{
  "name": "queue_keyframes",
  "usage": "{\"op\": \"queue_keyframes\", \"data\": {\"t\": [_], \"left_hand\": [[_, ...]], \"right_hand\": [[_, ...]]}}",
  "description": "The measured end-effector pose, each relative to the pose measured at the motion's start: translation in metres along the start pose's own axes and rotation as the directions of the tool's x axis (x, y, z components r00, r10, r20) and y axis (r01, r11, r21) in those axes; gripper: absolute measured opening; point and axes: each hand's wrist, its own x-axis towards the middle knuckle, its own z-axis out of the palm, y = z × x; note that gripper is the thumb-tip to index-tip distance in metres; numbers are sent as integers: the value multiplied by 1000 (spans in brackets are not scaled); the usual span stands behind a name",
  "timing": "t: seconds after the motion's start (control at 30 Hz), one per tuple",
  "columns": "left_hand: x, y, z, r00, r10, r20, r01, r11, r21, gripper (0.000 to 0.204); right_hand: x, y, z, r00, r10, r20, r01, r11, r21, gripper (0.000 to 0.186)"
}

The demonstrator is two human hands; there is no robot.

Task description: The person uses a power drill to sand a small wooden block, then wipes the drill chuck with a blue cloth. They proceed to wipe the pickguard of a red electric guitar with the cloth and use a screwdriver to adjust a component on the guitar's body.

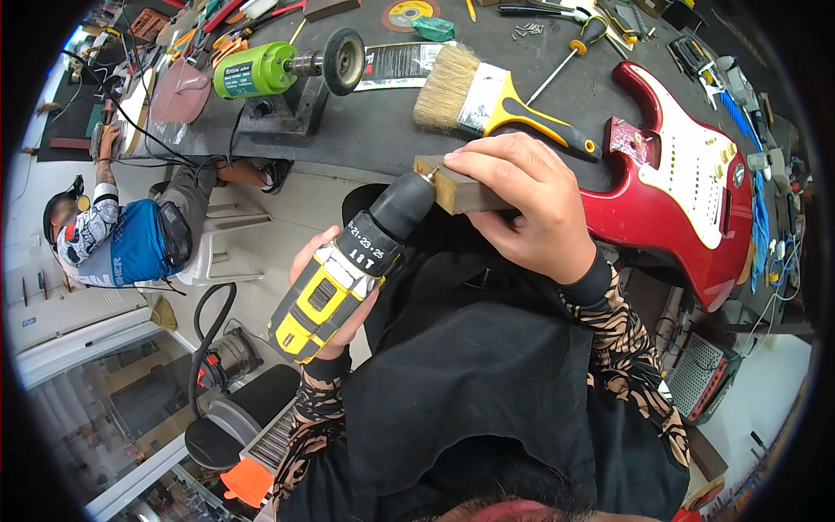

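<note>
My left hand (pixel 346 331) is wrapped round a yellow-and-black cordless drill (pixel 315 306), whose black chuck (pixel 403 205) points up and to the right. My right hand (pixel 531 196) grips a small brown wooden block (pixel 461 193) by its top and side, close to the bench's front edge. The drill's thin bit meets the block's left end; how deep it sits is unclear. Just beyond the block lies a wide paintbrush (pixel 457 96) with a yellow-and-black handle. A red electric guitar body (pixel 642 217) with a white pickguard rests to the right.
The dark bench (pixel 365 148) holds a green bench grinder (pixel 257 70), a screwdriver (pixel 558 65), loose screws and cables. A co-worker (pixel 122 230) sits at the left, an arm on the bench. Below are a black stool (pixel 217 435), a vacuum (pixel 230 357) and an orange object (pixel 246 481).
</note>
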Motion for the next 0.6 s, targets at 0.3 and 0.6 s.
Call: {"op": "queue_keyframes", "data": {"t": [0.3, 0.6], "left_hand": [[0, 7, 4, 999, 36, -27, -35, 999, 40, 95], [5, 15, 5, 996, 81, -47, -78, 995, 62, 94]], "right_hand": [[0, -2, 0, 1000, 16, 20, -16, 1000, -7, 56], [0, -2, 0, 999, 24, 27, -24, 1000, -5, 55]]}}
